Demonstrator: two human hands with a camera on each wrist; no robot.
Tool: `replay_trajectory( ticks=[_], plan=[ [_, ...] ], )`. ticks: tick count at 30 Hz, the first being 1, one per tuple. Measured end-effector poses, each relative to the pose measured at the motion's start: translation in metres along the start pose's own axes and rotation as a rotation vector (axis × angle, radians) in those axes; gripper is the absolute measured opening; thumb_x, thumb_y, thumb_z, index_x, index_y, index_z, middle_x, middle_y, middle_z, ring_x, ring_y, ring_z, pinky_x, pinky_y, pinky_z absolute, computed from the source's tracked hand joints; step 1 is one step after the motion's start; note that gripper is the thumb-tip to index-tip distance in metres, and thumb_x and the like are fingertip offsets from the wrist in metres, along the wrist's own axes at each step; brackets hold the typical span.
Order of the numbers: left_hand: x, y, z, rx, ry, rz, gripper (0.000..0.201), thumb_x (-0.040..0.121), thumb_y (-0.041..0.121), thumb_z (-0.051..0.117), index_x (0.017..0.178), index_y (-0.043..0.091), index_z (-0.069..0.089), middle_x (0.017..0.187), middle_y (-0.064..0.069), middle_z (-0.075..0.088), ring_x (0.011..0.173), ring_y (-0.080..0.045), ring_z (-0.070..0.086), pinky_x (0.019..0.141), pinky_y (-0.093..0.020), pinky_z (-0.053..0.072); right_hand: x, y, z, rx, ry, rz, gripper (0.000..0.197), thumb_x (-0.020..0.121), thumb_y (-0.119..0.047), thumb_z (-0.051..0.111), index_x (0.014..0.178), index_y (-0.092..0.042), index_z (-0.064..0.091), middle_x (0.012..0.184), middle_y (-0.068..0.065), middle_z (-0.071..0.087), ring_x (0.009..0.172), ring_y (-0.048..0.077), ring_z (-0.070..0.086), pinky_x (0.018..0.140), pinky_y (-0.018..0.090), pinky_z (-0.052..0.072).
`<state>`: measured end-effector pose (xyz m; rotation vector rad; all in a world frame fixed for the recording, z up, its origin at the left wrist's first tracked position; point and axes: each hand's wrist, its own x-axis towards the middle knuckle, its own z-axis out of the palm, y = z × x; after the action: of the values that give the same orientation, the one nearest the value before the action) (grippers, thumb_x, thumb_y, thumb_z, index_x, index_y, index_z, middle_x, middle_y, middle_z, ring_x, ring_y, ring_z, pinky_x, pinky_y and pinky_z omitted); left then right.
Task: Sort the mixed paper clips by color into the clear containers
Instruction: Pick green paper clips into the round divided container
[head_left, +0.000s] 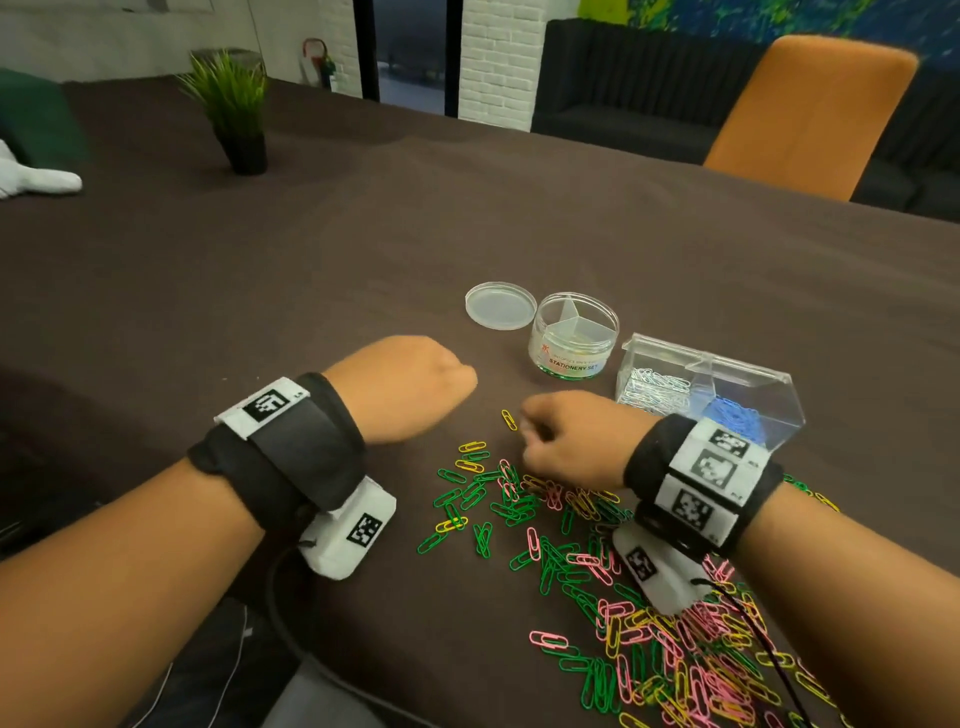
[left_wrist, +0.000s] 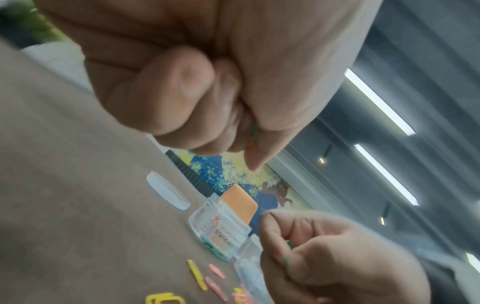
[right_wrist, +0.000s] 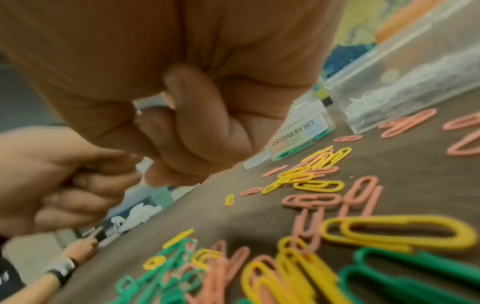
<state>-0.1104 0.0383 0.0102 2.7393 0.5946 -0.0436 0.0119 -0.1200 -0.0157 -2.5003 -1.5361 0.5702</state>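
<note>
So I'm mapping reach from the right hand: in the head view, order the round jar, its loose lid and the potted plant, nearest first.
From the right hand:
1. Round jar, just beyond it.
2. Loose lid, left of the jar.
3. Potted plant, far left.

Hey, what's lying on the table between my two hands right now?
One yellow paper clip lies on the bare brown cloth between the left hand and right hand, per the head view.

Two hands — left (head_left: 410, 387) and right (head_left: 574, 439). Two clear containers: one round jar (head_left: 574, 332) and one box (head_left: 711, 389). One loose lid (head_left: 500, 305). One potted plant (head_left: 231, 109), one orange chair (head_left: 810, 114). Clips (head_left: 597, 561) — too many to count.
</note>
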Motion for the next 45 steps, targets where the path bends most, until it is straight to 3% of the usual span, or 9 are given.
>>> replay_trajectory(
  ticks=[5, 11, 15, 18, 23, 29, 35, 40, 45],
  plan=[
    [0.006, -0.011, 0.005, -0.407, -0.117, -0.017, 0.032, 0.098, 0.036, 0.053, 0.078, 0.014, 0.042, 0.059, -0.004, 0.048, 0.043, -0.021, 0.046, 0.043, -0.026, 0.039, -0.004, -0.001, -0.014, 0.545, 0.009, 0.035, 0.012, 0.089, -0.001, 0.046, 0.092, -0.011, 0.052, 0.061, 0.002, 0.063, 0.039, 0.016, 0.042, 0.038, 0.019, 0.034],
    [0.000, -0.007, 0.015, 0.052, -0.172, 0.145, 0.016, 0.091, 0.037, 0.064, 0.087, 0.025, 0.054, 0.070, 0.010, 0.054, 0.070, -0.012, 0.052, 0.060, -0.028, 0.034, 0.004, -0.017, 0.000, 0.000, -0.029, -0.052, 0.009, 0.092, -0.024, 0.056, 0.091, -0.018, 0.062, 0.084, -0.003, 0.061, 0.081, 0.017, 0.055, 0.068, 0.025, 0.042],
    [-0.006, -0.001, 0.016, 0.274, -0.201, 0.141, 0.021, 0.079, 0.044, 0.074, 0.092, 0.028, 0.067, 0.064, 0.013, 0.056, 0.062, 0.000, 0.050, 0.055, -0.022, 0.034, 0.011, -0.026, 0.010, -0.111, -0.100, -0.072, 0.019, 0.082, -0.037, 0.073, 0.091, -0.023, 0.063, 0.082, -0.008, 0.061, 0.079, 0.015, 0.057, 0.069, 0.026, 0.046],
    [-0.008, 0.007, 0.019, 0.349, -0.198, 0.183, 0.011, 0.085, 0.033, 0.065, 0.090, 0.023, 0.069, 0.073, 0.007, 0.062, 0.074, -0.014, 0.058, 0.059, -0.022, 0.039, 0.011, -0.027, 0.012, -0.170, -0.104, -0.121, 0.008, 0.088, -0.030, 0.066, 0.088, -0.022, 0.063, 0.075, -0.008, 0.057, 0.073, 0.015, 0.052, 0.057, 0.023, 0.036],
    [-0.008, 0.008, 0.024, 0.426, -0.192, 0.210, 0.015, 0.086, 0.028, 0.053, 0.084, 0.017, 0.064, 0.077, 0.000, 0.062, 0.075, -0.023, 0.059, 0.064, -0.027, 0.046, 0.005, -0.019, -0.006, 0.007, 0.000, -0.116, 0.007, 0.086, -0.024, 0.059, 0.081, -0.021, 0.055, 0.075, -0.004, 0.058, 0.074, 0.021, 0.054, 0.067, 0.029, 0.046],
    [-0.005, 0.007, 0.019, 0.295, -0.249, 0.152, 0.018, 0.081, 0.040, 0.059, 0.082, 0.022, 0.056, 0.073, 0.006, 0.057, 0.069, -0.012, 0.052, 0.056, -0.026, 0.037, 0.030, 0.017, -0.071, -0.163, 0.200, 0.031, 0.006, 0.088, -0.023, 0.055, 0.085, -0.021, 0.051, 0.083, -0.002, 0.055, 0.076, 0.022, 0.052, 0.068, 0.030, 0.040],
    [0.004, 0.006, 0.014, 0.151, -0.129, 0.149, 0.017, 0.077, 0.038, 0.061, 0.076, 0.023, 0.053, 0.067, 0.005, 0.056, 0.064, -0.007, 0.051, 0.055, -0.027, 0.034, 0.063, 0.040, -0.092, -0.406, 0.129, 0.131, 0.019, 0.090, -0.016, 0.055, 0.105, -0.014, 0.066, 0.101, 0.004, 0.068, 0.090, 0.025, 0.062, 0.077, 0.032, 0.052],
    [0.023, 0.014, 0.003, 0.047, -0.025, 0.154, 0.012, 0.075, 0.034, 0.059, 0.073, 0.024, 0.053, 0.062, 0.008, 0.056, 0.063, -0.007, 0.052, 0.059, -0.028, 0.039, 0.062, 0.046, -0.093, -0.314, 0.154, 0.070, 0.036, 0.082, -0.009, 0.059, 0.104, -0.036, 0.067, 0.106, -0.011, 0.065, 0.097, 0.017, 0.061, 0.087, 0.036, 0.055],
    [0.075, 0.046, -0.009, 0.031, 0.072, 0.249, 0.012, 0.078, 0.030, 0.060, 0.074, 0.021, 0.053, 0.068, 0.006, 0.056, 0.068, -0.013, 0.053, 0.064, -0.029, 0.044, 0.050, 0.057, -0.098, -0.238, 0.277, 0.072, 0.040, 0.084, -0.005, 0.056, 0.109, -0.035, 0.066, 0.106, -0.013, 0.064, 0.099, 0.016, 0.061, 0.085, 0.033, 0.053]
  ],
)
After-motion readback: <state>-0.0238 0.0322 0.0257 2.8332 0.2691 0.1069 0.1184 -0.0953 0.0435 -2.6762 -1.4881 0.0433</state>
